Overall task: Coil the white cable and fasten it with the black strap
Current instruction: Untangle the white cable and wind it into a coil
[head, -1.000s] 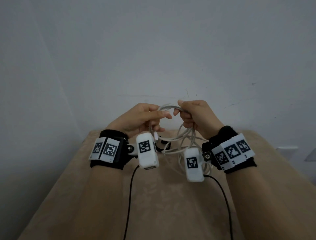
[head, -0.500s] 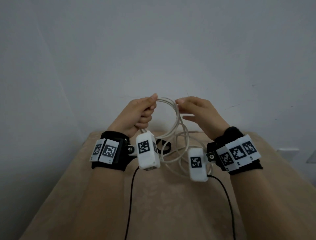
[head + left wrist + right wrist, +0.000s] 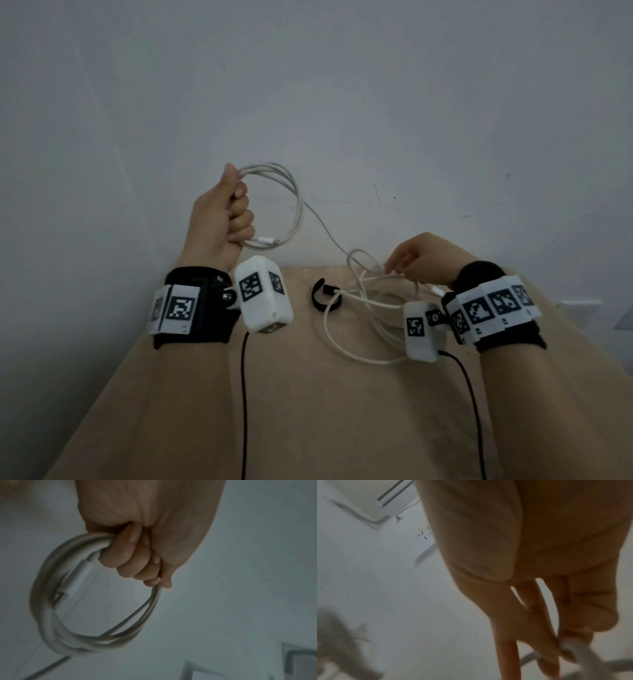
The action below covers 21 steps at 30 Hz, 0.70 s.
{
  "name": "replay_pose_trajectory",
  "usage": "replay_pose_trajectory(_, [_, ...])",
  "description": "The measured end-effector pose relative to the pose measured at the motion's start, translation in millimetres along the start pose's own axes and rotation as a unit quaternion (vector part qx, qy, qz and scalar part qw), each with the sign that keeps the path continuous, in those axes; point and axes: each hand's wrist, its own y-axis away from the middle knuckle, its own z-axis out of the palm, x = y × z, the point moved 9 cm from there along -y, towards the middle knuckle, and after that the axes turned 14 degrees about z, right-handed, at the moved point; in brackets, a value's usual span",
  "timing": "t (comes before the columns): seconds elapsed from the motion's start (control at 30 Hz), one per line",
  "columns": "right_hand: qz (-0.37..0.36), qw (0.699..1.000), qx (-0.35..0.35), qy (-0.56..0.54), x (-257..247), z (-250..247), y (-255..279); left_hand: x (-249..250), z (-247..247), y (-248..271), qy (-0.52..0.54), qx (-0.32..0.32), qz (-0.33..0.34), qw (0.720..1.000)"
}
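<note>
My left hand (image 3: 233,212) is raised above the table's far left and grips a coil of several loops of the white cable (image 3: 291,205). A connector (image 3: 267,240) hangs at the coil's bottom. In the left wrist view the fingers (image 3: 137,561) curl round the coil (image 3: 51,628). One strand runs down and to the right into the loose cable (image 3: 363,318) lying on the table. My right hand (image 3: 418,260) is low over that heap. Its thumb and fingertips (image 3: 556,635) meet on a strand (image 3: 573,647). The black strap (image 3: 320,298) lies curled on the table, untouched.
The beige table (image 3: 308,411) stands against a pale wall, and its left edge runs diagonally. Black leads (image 3: 244,394) hang from the wrist cameras over the near tabletop. A white wall fitting (image 3: 579,305) shows at the right.
The hands, together at the coil a second ago, have parted. My left hand lifted the coil up and left; my right hand let go of it and dropped right to the loose cable.
</note>
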Motion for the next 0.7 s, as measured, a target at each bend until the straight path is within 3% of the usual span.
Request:
replay_pose_trajectory(0.1, [0.053,0.991,0.105,-0.061,21.3,-21.7,-5.7,10.7,-9.5,-2.0,0.022,0.005,0.008,1.0])
replay_pose_trajectory(0.17, [0.035,0.985,0.13,-0.109,18.4,-27.3,-6.3,8.3,-6.9,-2.2,0.02,-0.006,0.002,1.0])
replay_pose_trajectory(0.33, [-0.092,0.956,0.08,-0.268,-24.6,-21.1,4.6,-9.1,17.3,0.9,0.007,-0.044,-0.021,0.999])
replay_pose_trajectory(0.43, [-0.151,0.938,-0.017,-0.31,-55.4,-0.7,19.4,-16.0,30.4,4.2,0.006,-0.065,-0.03,0.997])
replay_pose_trajectory(0.5, [-0.172,0.94,-0.085,-0.284,-68.9,14.8,26.5,-18.4,35.4,5.7,0.006,-0.071,-0.032,0.997])
replay_pose_trajectory(0.57, [-0.167,0.96,-0.115,-0.191,-69.1,27.0,25.7,-17.2,35.5,5.6,0.014,-0.067,-0.027,0.997])
replay_pose_trajectory(0.7, [-0.107,0.99,-0.057,-0.078,-42.3,22.6,13.1,-8.5,24.1,3.4,0.024,-0.041,-0.016,0.999])
